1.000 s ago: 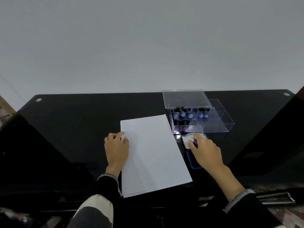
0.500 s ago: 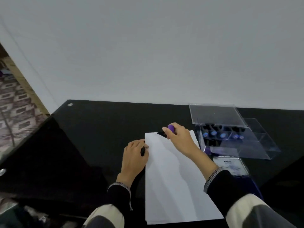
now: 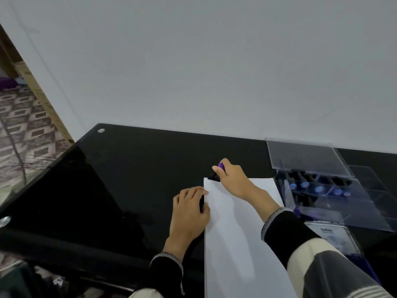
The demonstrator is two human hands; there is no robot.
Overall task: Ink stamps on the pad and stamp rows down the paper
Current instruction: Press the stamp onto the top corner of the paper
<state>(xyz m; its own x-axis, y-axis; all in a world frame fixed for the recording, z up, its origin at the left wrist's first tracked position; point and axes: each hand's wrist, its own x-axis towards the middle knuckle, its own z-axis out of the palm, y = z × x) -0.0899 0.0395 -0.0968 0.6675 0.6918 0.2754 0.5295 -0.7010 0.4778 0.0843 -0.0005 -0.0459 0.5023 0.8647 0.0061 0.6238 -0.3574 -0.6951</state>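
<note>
Moved from the ink pad (image 3: 332, 237), labelled "Artline", the right hand (image 3: 233, 179) now grips a purple-handled black stamp (image 3: 217, 174) on the white paper sheet's (image 3: 236, 233) top-left corner; the left hand (image 3: 190, 211) presses flat on its edge.

Dim flat light, glossy table (image 3: 137, 168) reflections, wide-angle edge bending, slight softness

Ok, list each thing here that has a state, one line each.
Stamp: gripped in the right hand, base down on the paper's far left corner.
Paper: flat on the table, no prints showing.
Left hand: resting on the paper's left edge, fingers loosely curled.
Box: open, lid tilted up at the back, stamps with blue ends inside.
Ink pad: lid open.
</note>
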